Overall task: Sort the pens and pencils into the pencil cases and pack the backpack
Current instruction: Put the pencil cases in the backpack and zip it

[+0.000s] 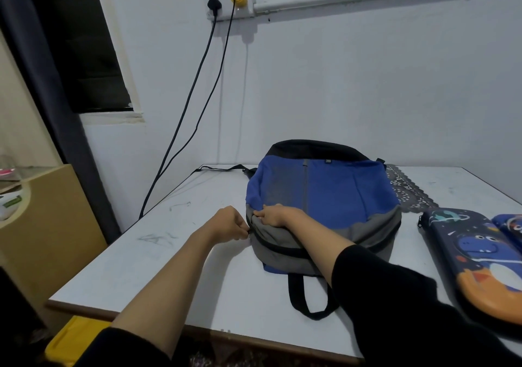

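Note:
A blue, grey and black backpack (pixel 333 194) lies flat on the white table (pixel 175 256), its top end toward me and its black carry loop (pixel 308 299) hanging over the near side. My left hand (pixel 228 225) pinches the zipper pull at the bag's left corner. My right hand (pixel 278 215) grips the grey fabric just beside it, holding the bag down. Two hard pencil cases lie at the right: a dark one with a dinosaur print (pixel 474 256) and a blue one (pixel 508 227) cut off by the frame edge. No pens or pencils are visible.
A dark lace-patterned mat (pixel 406 188) lies behind the backpack on the right. Two cables (pixel 192 106) run from a wall socket down past the table's left rear corner. A beige cabinet (pixel 50 214) stands to the left, a yellow bin (pixel 73 341) below the table edge.

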